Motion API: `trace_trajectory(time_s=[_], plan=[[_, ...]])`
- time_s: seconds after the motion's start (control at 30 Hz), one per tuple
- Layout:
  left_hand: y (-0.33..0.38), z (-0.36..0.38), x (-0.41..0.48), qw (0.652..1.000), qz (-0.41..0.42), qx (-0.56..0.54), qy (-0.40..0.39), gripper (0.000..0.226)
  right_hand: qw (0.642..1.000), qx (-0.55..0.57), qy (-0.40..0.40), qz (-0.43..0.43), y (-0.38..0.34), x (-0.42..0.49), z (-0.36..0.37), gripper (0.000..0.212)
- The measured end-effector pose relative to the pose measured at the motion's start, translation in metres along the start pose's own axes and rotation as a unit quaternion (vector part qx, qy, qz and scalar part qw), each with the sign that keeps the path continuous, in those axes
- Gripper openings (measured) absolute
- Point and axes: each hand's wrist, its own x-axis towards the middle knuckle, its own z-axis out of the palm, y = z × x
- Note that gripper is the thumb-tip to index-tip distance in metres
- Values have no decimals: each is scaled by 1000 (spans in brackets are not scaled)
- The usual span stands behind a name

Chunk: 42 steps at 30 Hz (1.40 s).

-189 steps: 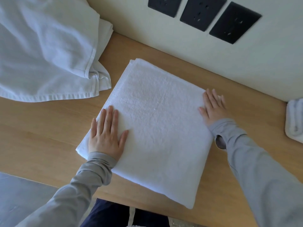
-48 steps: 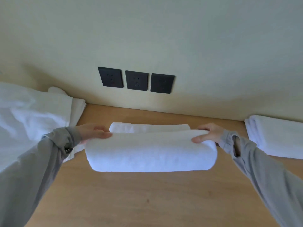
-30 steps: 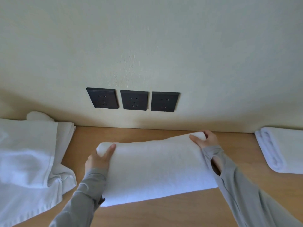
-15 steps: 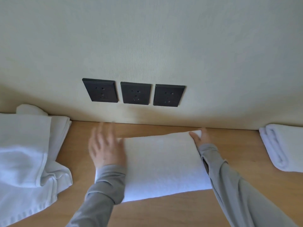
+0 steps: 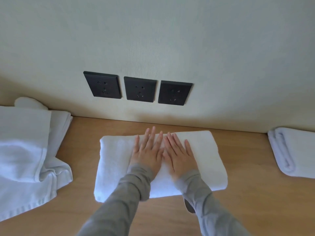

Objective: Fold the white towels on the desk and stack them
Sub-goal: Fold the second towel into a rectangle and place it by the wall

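Note:
A folded white towel (image 5: 115, 160) lies on the wooden desk (image 5: 247, 201), close to the wall. My left hand (image 5: 147, 150) and my right hand (image 5: 179, 155) press flat on its middle, side by side, fingers straight and pointing at the wall. A loose heap of white towels (image 5: 27, 150) covers the desk's left side. One folded white towel (image 5: 296, 150) sits at the right edge of the view.
The cream wall (image 5: 170, 40) rises straight behind the desk and carries three black sockets (image 5: 139, 89) just above the towel. Bare wood shows between the middle towel and the ones on either side.
The towel was folded over once more and laid down near the wall. Both hands left its ends and came together flat on its middle.

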Motion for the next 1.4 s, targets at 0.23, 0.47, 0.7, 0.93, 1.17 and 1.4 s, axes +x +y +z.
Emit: trace_trajectory(time_s=[0.23, 0.47, 0.7, 0.93, 1.17, 1.4], plan=[[-78, -3, -50, 999, -26, 19, 26, 69, 998, 5, -15, 66, 62, -23, 5, 64], [-83, -6, -38, 999, -30, -39, -3, 85, 998, 24, -1, 58, 65, -18, 10, 61], [-92, -2, -42, 992, -98, -73, 35, 79, 989, 87, -5, 116, 87, -35, 10, 60], [-89, -22, -62, 893, -211, -343, 200, 85, 956, 233, 105, 142, 85, -45, 5, 68], [-80, -1, -112, 742, -410, -515, 127, 60, 795, 439, 130, 398, 86, -58, 11, 45], [-85, 17, -87, 762, -423, -471, 137, 38, 790, 430, 146, 413, 93, -56, 28, 37]])
